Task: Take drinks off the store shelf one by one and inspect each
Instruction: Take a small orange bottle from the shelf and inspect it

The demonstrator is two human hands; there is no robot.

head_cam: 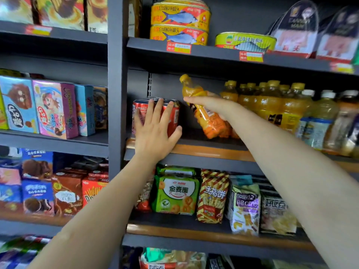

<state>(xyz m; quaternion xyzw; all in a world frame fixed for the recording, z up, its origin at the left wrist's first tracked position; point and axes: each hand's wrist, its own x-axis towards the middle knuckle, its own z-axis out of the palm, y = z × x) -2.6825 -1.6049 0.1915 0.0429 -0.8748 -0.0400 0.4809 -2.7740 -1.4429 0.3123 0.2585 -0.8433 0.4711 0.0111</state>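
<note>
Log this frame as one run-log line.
right hand: holds tilted orange drink bottle | left hand: flat on red cans | stage: bottle at shelf

Shop: price-tagged shelves (213, 55) of snacks.

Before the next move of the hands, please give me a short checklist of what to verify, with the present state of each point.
1. Right hand has a firm grip on the orange drink bottle: ok, fingers wrap its middle.
2. Bottle is upright: not ok, it tilts, yellow cap to the upper left.
3. Bottle is clear of the row of orange bottles: cannot tell, its lower end is close to them.
4. Left hand holds a red can: not ok, straight fingers only rest on the cans.
5. Cans stand safely on the shelf: ok.
6. Bottle label is readable: cannot tell, blurred.
</note>
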